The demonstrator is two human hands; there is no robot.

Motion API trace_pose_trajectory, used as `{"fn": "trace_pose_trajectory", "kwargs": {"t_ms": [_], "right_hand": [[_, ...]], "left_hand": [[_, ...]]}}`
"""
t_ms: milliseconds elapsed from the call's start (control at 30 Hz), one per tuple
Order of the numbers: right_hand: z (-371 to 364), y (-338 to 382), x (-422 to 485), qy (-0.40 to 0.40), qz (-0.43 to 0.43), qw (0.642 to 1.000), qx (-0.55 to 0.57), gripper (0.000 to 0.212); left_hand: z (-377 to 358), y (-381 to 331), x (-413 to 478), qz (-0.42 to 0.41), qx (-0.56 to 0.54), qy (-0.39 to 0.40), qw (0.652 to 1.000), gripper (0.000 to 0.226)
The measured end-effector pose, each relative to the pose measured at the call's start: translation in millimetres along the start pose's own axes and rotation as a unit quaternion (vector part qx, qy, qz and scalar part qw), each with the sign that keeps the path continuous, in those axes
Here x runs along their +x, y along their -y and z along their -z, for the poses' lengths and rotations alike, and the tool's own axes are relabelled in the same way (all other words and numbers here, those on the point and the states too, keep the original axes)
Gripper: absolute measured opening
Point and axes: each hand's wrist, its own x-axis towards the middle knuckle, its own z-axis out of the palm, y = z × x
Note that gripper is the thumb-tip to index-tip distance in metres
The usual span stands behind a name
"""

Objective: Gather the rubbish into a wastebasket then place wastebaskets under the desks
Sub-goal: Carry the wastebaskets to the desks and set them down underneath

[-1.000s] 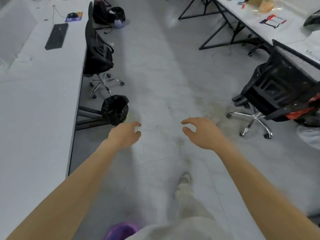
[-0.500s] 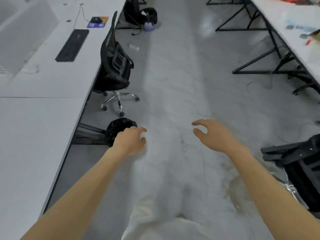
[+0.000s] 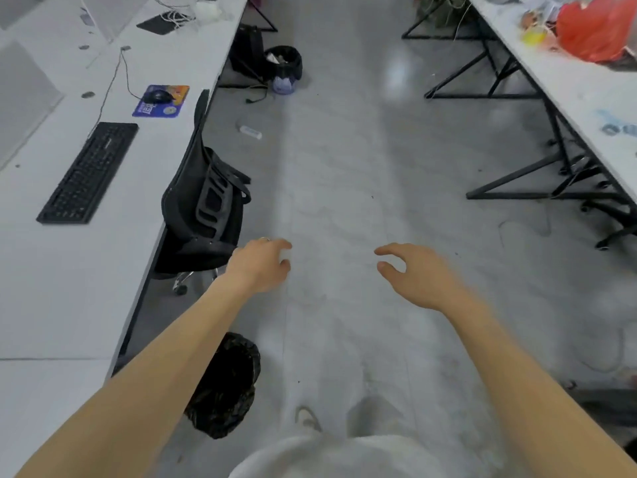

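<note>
A grey floor [image 3: 344, 184] runs as an aisle between two long white desks, the left desk [image 3: 51, 270] and the right desk [image 3: 568, 81]. A black office chair [image 3: 203, 208] sits against the left desk's edge. A black-lined wastebasket [image 3: 227, 384] stands on the floor just beside that edge, partly behind the person's left forearm. A second wastebasket [image 3: 284, 62] sits near the desk's far end. A keyboard [image 3: 88, 174] lies on the left desk. Both arms reach out over the floor, the left hand [image 3: 260, 265] with fingers loosely curled and the right hand [image 3: 413, 276] with thumb and forefinger apart; both are empty. A small pale object [image 3: 251, 132], perhaps a bottle, lies on the floor beyond the chair.
</note>
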Motion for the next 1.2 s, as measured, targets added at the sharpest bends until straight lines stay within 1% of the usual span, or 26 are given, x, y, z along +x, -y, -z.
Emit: {"fn": "trace_pose_trajectory", "kwargs": {"t_ms": [133,300,333,467,533,600,633,767,933,1067,1100,1133,1167,1200], "right_hand": [[31.2,-7.6,111.6,-0.015,-0.010,1.000,0.004,0.035],[74.9,-21.2,272.7,-0.025,0.001,1.000,-0.010,0.037],[82.8,-20.6,292.6,-0.021,0.005,1.000,-0.017,0.037],[128.0,-22.5,426.5,0.014,0.006,1.000,-0.023,0.038],[152.2,-15.6,486.8,0.026,0.020,0.999,-0.041,0.038],[175.3,-8.9,554.3,0.020,0.024,0.998,-0.045,0.038],[179.8,-7.8,573.3,0.024,0.024,0.998,-0.044,0.038],[199.9,-1.8,695.2,0.034,0.022,0.997,-0.067,0.039],[232.6,15.6,852.9,0.028,-0.014,0.997,-0.075,0.037],[262.7,30.2,938.6,0.033,-0.055,0.996,-0.063,0.036],[271.6,33.9,959.4,0.036,-0.060,0.996,-0.053,0.036],[274.1,36.8,959.2,0.045,-0.062,0.996,-0.053,0.036],[291.4,30.2,1010.3,0.032,-0.080,0.996,-0.032,0.036],[299.0,27.8,1032.9,0.033,-0.090,0.995,-0.024,0.036]], "left_hand": [[50.8,-6.7,115.3,-0.024,0.006,-0.004,1.000,0.048],[101.6,-5.8,268.6,-0.007,0.004,-0.004,1.000,0.047],[110.3,-5.2,285.6,-0.008,0.007,0.004,1.000,0.047],[155.8,9.1,399.0,0.032,-0.007,0.008,0.999,0.046],[180.1,19.4,446.9,0.041,-0.027,0.010,0.999,0.046],[202.8,31.9,502.8,0.054,-0.041,-0.002,0.998,0.046],[207.9,37.5,519.8,0.059,-0.044,0.003,0.997,0.046],[241.9,71.3,631.6,0.072,-0.051,0.023,0.996,0.048],[309.5,103.6,791.1,0.067,-0.039,0.045,0.996,0.047],[361.4,114.1,892.5,0.052,-0.023,0.056,0.997,0.047],[378.2,113.0,918.0,0.045,-0.019,0.072,0.996,0.047],[379.5,112.0,921.1,0.046,-0.024,0.074,0.996,0.046],[403.8,107.8,980.9,0.030,-0.020,0.074,0.997,0.046],[411.8,106.7,1006.5,0.023,-0.021,0.074,0.997,0.045]]}}
